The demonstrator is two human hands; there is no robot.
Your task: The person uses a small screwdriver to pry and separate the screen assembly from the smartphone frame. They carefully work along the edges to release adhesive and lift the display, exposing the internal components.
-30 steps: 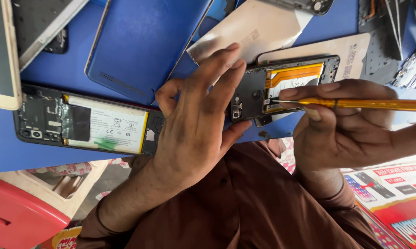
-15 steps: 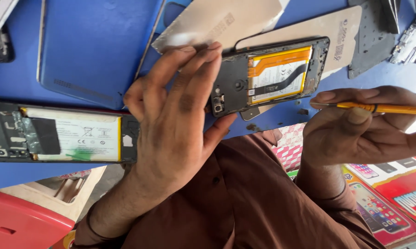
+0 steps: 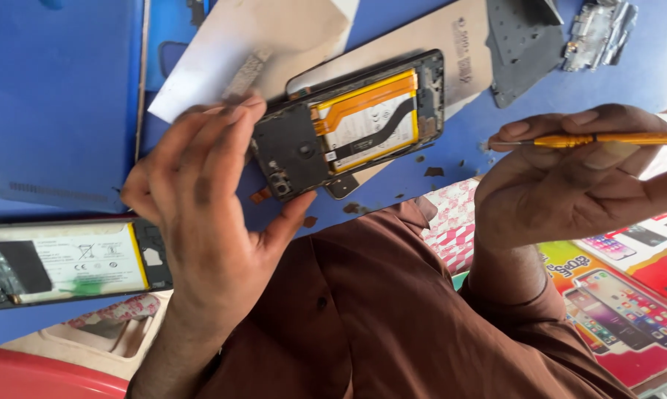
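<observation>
An opened black phone (image 3: 363, 125) with its back off lies on the blue mat, showing an orange-edged battery and a flex cable. My left hand (image 3: 208, 207) grips its camera end, fingers over the top edge and thumb under the lower corner. My right hand (image 3: 562, 185) hovers to the right of the phone, apart from it, pinching a thin yellow screwdriver (image 3: 614, 138) that points left toward the phone. Small dark bits lie on the mat between the phone and my right hand.
A second opened phone (image 3: 60, 262) with a white battery lies at the left. Above it rests a blue back cover (image 3: 53, 103). White paper (image 3: 274, 37), a tan card (image 3: 452, 44), a grey sheet (image 3: 518, 44) and a metal part (image 3: 596, 33) lie behind. A colourful poster of phones (image 3: 629, 295) is lower right.
My right hand has drawn the screwdriver away from the phone, off to the right. My left hand has kept its hold on the phone's camera end. The view has shifted.
</observation>
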